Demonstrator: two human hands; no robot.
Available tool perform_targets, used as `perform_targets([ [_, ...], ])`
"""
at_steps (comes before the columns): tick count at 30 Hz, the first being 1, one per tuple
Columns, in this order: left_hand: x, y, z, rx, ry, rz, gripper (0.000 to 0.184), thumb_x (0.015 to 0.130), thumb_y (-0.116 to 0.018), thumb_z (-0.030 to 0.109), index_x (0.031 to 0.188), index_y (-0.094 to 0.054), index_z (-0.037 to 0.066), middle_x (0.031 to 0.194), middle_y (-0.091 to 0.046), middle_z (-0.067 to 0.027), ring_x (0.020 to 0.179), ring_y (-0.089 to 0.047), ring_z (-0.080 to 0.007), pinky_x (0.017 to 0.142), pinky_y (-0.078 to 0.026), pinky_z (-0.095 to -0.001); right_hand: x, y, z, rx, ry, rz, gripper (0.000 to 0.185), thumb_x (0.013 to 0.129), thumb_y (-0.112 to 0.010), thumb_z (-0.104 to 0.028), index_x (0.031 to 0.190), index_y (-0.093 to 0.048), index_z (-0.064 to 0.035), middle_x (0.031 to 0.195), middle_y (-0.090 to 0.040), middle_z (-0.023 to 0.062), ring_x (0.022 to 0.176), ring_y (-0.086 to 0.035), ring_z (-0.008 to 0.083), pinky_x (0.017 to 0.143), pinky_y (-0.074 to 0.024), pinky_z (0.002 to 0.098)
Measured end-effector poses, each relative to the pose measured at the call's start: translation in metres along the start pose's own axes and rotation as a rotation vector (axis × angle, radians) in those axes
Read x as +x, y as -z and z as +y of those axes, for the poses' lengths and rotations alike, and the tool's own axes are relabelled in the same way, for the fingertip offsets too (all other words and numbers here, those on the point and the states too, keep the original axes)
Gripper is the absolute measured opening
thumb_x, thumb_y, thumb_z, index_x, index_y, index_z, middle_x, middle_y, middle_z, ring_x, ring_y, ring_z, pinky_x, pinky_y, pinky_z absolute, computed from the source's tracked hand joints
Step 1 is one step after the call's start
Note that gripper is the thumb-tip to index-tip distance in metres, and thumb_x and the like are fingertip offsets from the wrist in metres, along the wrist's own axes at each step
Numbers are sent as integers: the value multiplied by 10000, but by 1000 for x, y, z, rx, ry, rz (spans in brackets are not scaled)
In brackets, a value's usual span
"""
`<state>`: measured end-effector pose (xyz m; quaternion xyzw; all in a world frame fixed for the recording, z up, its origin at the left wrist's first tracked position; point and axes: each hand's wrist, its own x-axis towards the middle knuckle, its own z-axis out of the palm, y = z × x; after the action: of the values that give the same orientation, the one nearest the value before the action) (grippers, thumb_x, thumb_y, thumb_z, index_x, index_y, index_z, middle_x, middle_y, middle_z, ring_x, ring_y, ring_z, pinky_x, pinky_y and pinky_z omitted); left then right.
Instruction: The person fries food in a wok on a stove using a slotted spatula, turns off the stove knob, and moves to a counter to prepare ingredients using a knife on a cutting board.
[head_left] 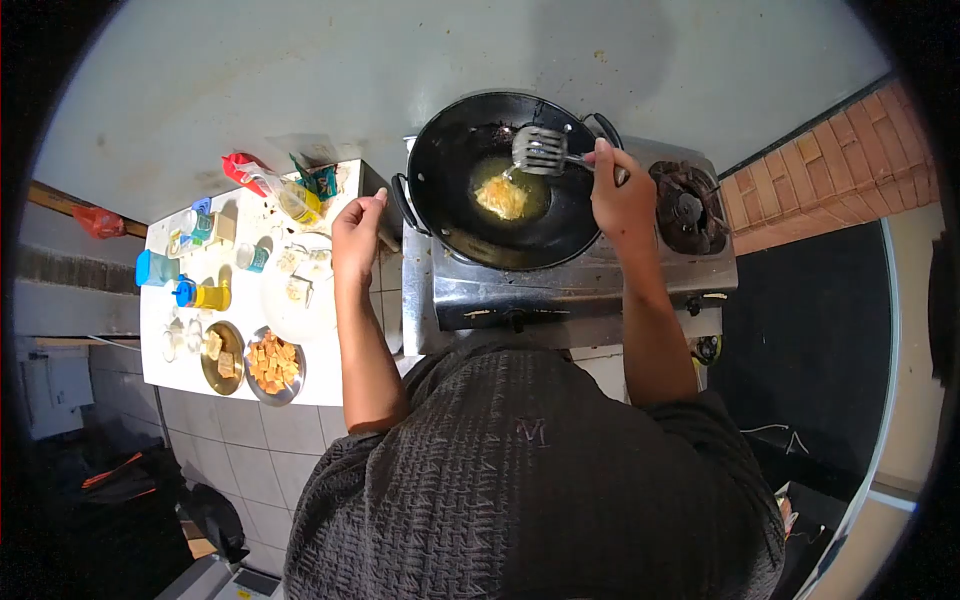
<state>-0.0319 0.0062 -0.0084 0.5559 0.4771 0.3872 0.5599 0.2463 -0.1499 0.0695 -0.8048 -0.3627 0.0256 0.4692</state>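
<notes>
My right hand (625,200) is closed around the handle of a slotted metal spatula (541,151). The spatula's head hangs over a black wok (450,130), just above and to the right of a golden piece of frying food (501,198). That piece lies in a pool of yellow oil at the wok's bottom. My left hand (358,235) is held up to the left of the wok, near its loop handle but apart from it. Its fingers are curled in, with nothing visible in them.
The wok sits on a steel gas stove (560,295); a second burner (690,208) is at right. On the white table (225,385) at left are a plate of cut brown pieces (272,362), a metal dish (222,375), a yellow bottle (212,297) and a red packet (243,172).
</notes>
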Motion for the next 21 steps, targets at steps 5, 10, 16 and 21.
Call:
perform_targets([
  [5,1,1,-2,-21,22,-11,250,907,-667,270,817,-647,37,703,-505,79,637,-368,-27,564,-279,-200,5,0,13,-101,53,1,409,954,-524,-403,849,-711,-55,697,-647,166,671,-649,318,624,-468,389],
  [10,0,0,1,6,17,-12,243,904,-669,271,814,-649,46,698,-498,85,622,-353,-23,550,-266,-199,3,2,4,-106,96,58,416,957,-519,-405,860,-711,-49,686,-641,164,666,-648,313,621,-467,386],
  [16,3,-1,-6,-24,-24,-3,250,903,-671,271,810,-647,40,690,-496,84,618,-355,-27,552,-272,-202,-2,9,-6,-3,-53,-7,418,961,-517,-396,863,-707,-36,690,-643,165,657,-641,313,625,-467,385],
  [21,3,1,-7,-6,16,-16,254,902,-673,271,824,-650,30,697,-507,76,637,-370,-30,570,-285,-202,0,5,6,-1,48,-16,395,961,-535,-383,889,-713,-38,633,-606,105,599,-608,187,595,-450,329],
])
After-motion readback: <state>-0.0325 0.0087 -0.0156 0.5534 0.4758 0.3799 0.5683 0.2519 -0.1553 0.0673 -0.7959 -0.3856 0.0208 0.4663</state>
